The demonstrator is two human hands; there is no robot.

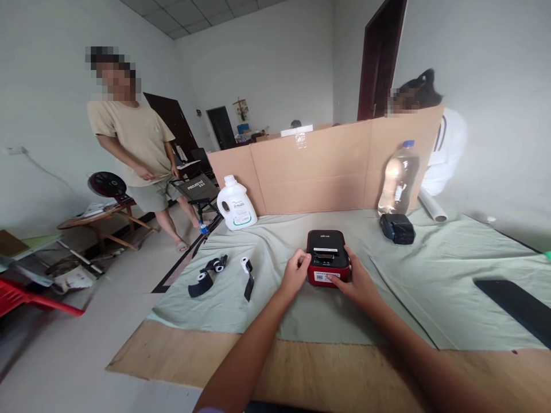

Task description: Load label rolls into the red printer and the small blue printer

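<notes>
A small black and red label printer (329,269) rests on the green cloth in front of me, a white sticker on its near side. My left hand (297,271) is closed, with curled fingers against the printer's left side. Gripping the right side is my right hand (356,281), its thumb on the near face by the sticker. Left of the printer lies a small white roll with a black strip (247,278). Farther left are more white-cored rolls with black strips (202,284).
A white jug (236,206) and a large clear bottle (399,178) stand before a cardboard screen (310,178). A black device (396,228) sits beside the bottle. At right lies a dark flat phone-like object (514,304). A person (133,137) stands left; another sits behind the screen.
</notes>
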